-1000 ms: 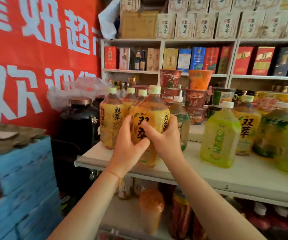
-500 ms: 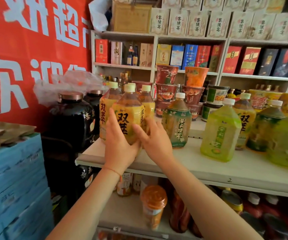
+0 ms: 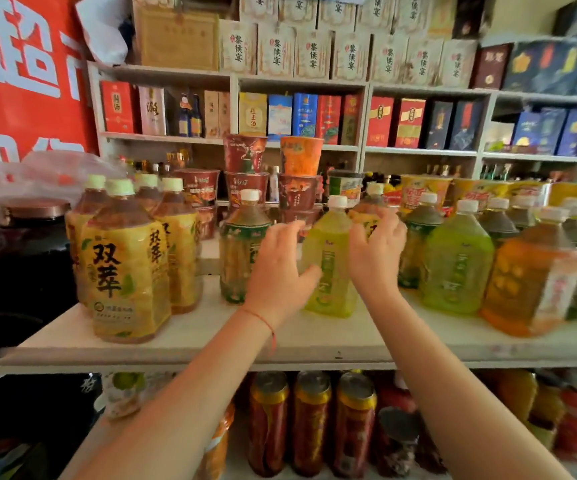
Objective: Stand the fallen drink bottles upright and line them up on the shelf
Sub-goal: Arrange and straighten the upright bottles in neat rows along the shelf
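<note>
The white shelf (image 3: 190, 337) runs under both forearms and carries all the drink bottles, every one in view standing upright. To the left of the left hand (image 3: 276, 271) stands a cluster of yellow tea bottles (image 3: 129, 268), the nearest of them at the front edge of the shelf, well apart from the hand. Just left of that hand, and partly behind its knuckles, is a dark green tea bottle (image 3: 237, 251). Between the two hands stands the light green bottle (image 3: 330, 261): the left hand's thumb lies against its lower left side while the fingers are spread and only loosely curved above, so the hand touches the bottle without closing round it. The right hand (image 3: 375, 251) is wide too, fingers relaxed and slightly bent, hovering at the bottle's right shoulder; contact there cannot be made out. Behind the right hand's fingertips a yellow-labelled bottle (image 3: 370, 213) shows, partly hidden. To the right of the right hand follow a dark green bottle (image 3: 418, 244), another light green bottle (image 3: 457, 265) and an orange bottle (image 3: 529, 282) at the front. A thin red string (image 3: 263, 320) circles the left wrist.
</note>
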The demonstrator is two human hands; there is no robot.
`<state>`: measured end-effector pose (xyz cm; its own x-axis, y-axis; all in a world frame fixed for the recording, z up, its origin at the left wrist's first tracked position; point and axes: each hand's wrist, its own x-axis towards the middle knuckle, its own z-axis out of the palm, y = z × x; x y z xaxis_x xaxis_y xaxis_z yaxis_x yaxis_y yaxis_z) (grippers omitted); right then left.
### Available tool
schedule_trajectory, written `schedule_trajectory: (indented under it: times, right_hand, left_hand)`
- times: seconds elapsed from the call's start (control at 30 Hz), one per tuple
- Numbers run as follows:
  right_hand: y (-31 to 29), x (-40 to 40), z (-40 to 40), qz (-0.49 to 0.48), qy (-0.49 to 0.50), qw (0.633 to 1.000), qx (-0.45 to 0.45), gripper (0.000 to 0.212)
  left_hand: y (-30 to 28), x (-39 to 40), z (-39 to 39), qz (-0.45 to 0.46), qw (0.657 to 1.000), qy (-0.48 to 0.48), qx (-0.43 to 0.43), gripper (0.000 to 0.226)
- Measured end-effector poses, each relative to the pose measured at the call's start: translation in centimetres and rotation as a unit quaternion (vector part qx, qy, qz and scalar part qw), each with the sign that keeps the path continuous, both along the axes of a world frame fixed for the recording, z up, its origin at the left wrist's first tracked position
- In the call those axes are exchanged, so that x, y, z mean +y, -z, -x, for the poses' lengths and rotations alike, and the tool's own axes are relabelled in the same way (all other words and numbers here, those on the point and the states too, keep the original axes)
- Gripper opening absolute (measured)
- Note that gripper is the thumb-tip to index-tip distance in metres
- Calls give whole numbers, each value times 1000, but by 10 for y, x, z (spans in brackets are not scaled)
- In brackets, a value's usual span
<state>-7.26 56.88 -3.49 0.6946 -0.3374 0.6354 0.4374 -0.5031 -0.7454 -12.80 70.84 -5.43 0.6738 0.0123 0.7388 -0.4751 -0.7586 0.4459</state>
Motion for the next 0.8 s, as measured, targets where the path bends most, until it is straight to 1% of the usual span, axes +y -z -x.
schedule_trajectory:
  times: [0.07, 0.1, 0.13, 0.2, 0.23, 0.3, 0.33, 0.4, 0.5, 0.57, 0.7, 0.73, 0.8]
  right_hand:
    - [7, -16, -8, -9, -98, 991, 93, 31]
    - [12, -23, -11, -5, -137, 983, 126, 34]
    - [17, -30, -13, -3, -153, 978, 141, 39]
    - [22, -51, -19, -1, -148, 980, 131, 44]
    - [24, -59, -24, 3, -139, 983, 118, 39]
    - [20, -77, -38, 19, -107, 989, 105, 20]
    - [16, -82, -45, 15, -93, 990, 106, 27]
    - [4, -87, -60, -18, -100, 987, 124, 50]
    - [-10, -81, -81, -35, -139, 973, 179, 71]
    - [-14, -75, -88, -26, -137, 969, 206, 82]
    - [-11, -74, -93, 53, -76, 973, 209, 91]
    - [-9, -76, -93, 65, -79, 971, 214, 89]
    - [-7, -77, -92, 67, -109, 968, 214, 73]
  left_hand:
    - [-1, -27, -19, -18, 1000, -16, 10, 87]
    - [-1, -39, -28, -25, 999, -35, 22, 97]
    - [-1, -48, -37, -29, 997, -60, 36, 107]
    - [-1, -65, -52, -24, 992, -115, 53, 118]
    - [-1, -67, -59, -11, 990, -129, 50, 118]
    - [-1, -67, -70, 23, 991, -123, 42, 115]
    - [-1, -65, -75, 35, 992, -113, 45, 114]
    - [0, -59, -81, 48, 993, -99, 53, 114]
    - [4, -55, -84, 49, 992, -102, 50, 113]
    - [4, -54, -84, 49, 992, -99, 56, 113]
    - [3, -52, -86, 50, 991, -103, 66, 115]
    - [3, -51, -86, 51, 991, -101, 69, 116]
    - [3, -49, -87, 56, 991, -95, 73, 118]
